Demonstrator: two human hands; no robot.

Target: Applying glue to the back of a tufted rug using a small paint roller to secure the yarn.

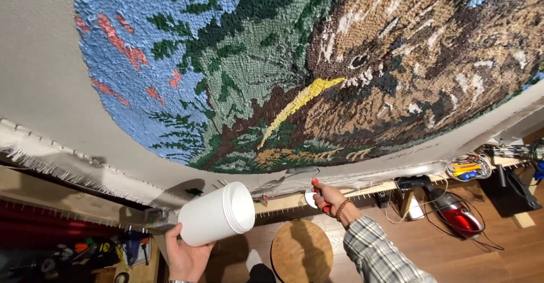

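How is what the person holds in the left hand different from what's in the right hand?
The white tub in the left hand is big, round and plain white with a ribbed lid; the red-handled tool in the right hand is slim and mostly hidden by the fingers. The tub lies tilted on its side below the tufted rug; the tool reaches up to the rug's cloth edge. Both are held up near the frame.
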